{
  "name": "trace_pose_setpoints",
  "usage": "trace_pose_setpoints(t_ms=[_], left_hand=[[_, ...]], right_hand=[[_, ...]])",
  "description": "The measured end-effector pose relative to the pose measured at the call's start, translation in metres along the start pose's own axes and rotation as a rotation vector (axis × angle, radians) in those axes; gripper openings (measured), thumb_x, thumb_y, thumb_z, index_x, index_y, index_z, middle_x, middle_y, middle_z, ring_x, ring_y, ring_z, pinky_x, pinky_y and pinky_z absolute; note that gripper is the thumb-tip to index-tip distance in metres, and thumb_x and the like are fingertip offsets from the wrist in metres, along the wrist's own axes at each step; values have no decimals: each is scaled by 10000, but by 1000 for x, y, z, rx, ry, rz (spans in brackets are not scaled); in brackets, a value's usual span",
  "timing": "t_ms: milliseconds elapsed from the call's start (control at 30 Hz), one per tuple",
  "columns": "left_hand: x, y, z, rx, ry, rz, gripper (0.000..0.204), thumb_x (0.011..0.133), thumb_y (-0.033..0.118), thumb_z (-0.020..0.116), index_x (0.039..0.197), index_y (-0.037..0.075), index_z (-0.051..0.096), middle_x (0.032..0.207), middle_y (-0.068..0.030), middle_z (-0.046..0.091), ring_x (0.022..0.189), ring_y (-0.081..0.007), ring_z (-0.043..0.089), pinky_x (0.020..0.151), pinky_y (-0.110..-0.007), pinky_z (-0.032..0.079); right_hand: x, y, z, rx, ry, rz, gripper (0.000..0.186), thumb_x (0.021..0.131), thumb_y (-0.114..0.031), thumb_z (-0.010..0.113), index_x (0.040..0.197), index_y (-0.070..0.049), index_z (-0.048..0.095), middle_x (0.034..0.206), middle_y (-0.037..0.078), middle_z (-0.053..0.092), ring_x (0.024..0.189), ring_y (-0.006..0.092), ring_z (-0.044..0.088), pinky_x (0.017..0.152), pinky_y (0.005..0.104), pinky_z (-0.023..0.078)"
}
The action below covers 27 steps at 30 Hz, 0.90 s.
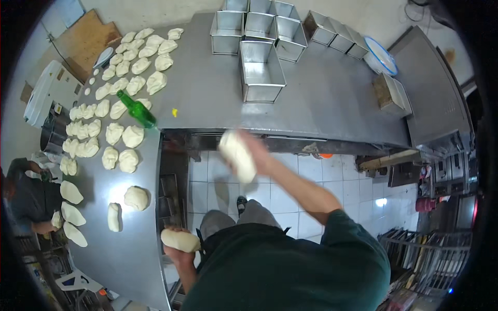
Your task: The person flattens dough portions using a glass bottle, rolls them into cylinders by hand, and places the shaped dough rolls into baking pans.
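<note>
My right hand [248, 155] grips an elongated pale dough roll [234, 155], slightly blurred, raised near the back table's front edge. My left hand [181, 254] holds a second dough roll [176, 239] beside the left table's edge. On that table lie a short dough roll [113, 216] and a round dough lump [136, 198]. Many dough pieces [134, 136] sit in rows farther back, near a green glass bottle [137, 110] lying on its side.
Metal loaf tins [262, 92] stand on the steel table [202, 88], beside more tins [342, 42] and a white-blue bowl [380, 61]. A co-worker [26, 202] works with flattened dough [73, 212] at far left. Tray racks [425, 259] stand at lower right.
</note>
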<state>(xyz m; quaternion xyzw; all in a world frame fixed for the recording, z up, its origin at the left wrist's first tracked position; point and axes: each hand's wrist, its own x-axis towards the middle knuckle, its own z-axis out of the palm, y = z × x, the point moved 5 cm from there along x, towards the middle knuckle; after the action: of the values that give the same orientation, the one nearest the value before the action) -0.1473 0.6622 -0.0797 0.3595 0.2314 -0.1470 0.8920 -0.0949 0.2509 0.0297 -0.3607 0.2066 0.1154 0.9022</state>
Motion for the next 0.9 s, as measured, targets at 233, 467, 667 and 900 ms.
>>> trace_pose_setpoints(t_ms=[233, 467, 667, 900], left_hand=[[67, -13, 164, -488, 1, -330, 312, 1008, 198, 416, 1226, 115, 623, 1075, -49, 659, 947, -208, 630, 914, -393, 514], [177, -48, 241, -188, -204, -336, 265, 1019, 228, 459, 1196, 109, 616, 1022, -63, 647, 938, -215, 617, 900, -389, 508], [224, -81, 354, -145, -147, -525, 232, 1043, 250, 454, 1162, 105, 590, 992, -67, 651, 904, -225, 622, 903, -388, 511], [244, -94, 386, -107, -172, -532, 242, 1049, 271, 446, 1151, 103, 588, 972, -66, 654, 893, -227, 629, 912, -390, 512]], right_hand=[[-27, -329, 32, -719, 71, -181, 502, 1064, -459, 445, 1214, -9, 609, 918, 152, 691, 656, 239, 666, 554, 338, 559], [55, -356, 2, -1989, 52, 465, 531, 958, -436, 529, 1240, -10, 672, 1125, 133, 709, 988, 266, 677, 843, 461, 543], [121, -299, -56, -2266, -385, 971, 557, 949, -456, 497, 1225, -16, 701, 1068, 156, 751, 899, 331, 689, 800, 493, 554], [153, -242, -107, -1881, -297, 624, 512, 1011, -375, 486, 1285, 24, 653, 1122, 165, 748, 952, 355, 702, 847, 495, 565]])
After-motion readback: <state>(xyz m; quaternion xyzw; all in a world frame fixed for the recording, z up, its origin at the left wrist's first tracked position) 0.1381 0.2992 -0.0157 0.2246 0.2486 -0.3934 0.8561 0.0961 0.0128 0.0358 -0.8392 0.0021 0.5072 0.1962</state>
